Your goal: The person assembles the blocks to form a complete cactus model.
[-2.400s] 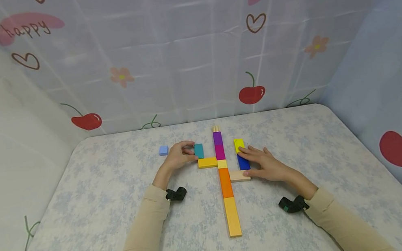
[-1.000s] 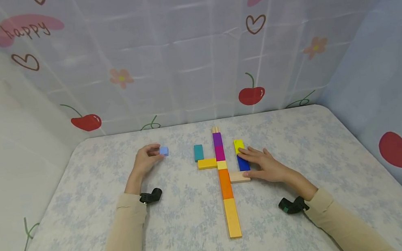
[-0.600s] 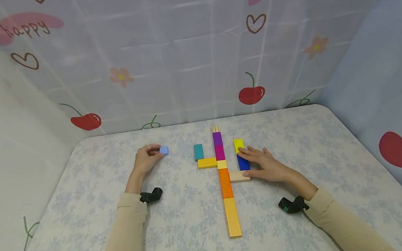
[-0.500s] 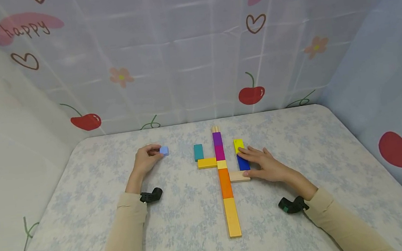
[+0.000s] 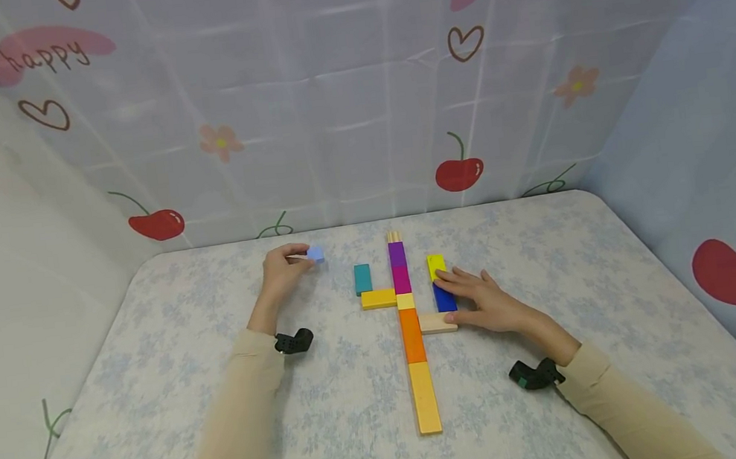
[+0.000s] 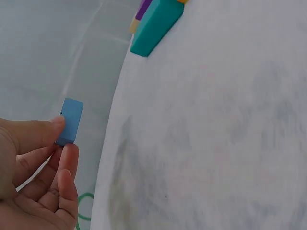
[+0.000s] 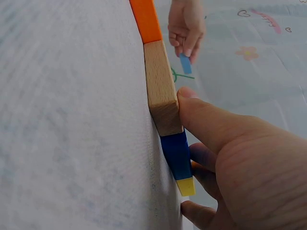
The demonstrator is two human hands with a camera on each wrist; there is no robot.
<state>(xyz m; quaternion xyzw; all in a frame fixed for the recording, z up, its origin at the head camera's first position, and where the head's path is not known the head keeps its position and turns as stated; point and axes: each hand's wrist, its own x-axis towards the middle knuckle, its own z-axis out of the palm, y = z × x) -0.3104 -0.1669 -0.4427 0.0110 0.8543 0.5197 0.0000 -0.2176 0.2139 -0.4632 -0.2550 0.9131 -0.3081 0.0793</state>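
Note:
My left hand (image 5: 283, 270) pinches a small light blue block (image 6: 72, 117) between thumb and fingertips, held up off the table in the left wrist view. Beyond it, a teal block (image 5: 363, 279) stands at the end of a golden yellow block (image 5: 378, 299). On the other side, my right hand (image 5: 486, 303) rests over an arm of blocks with its fingers spread. Its thumb touches a bare wood block (image 7: 160, 76). Its fingers lie across a dark blue block (image 5: 445, 299) and a bright yellow block (image 5: 435, 261), partly covering them.
A straight column runs through the middle: purple (image 5: 398, 255), magenta, pale yellow, an orange block (image 5: 413, 335) and a long tan block (image 5: 425, 398). Thin wooden pieces (image 5: 395, 236) top it. A patterned cloth covers the table (image 5: 144, 402); a printed curtain (image 5: 327, 99) hangs behind.
My left hand left the teal block, took hold of the light blue block farther left, and lifted it back and to the right. The right hand stayed in place.

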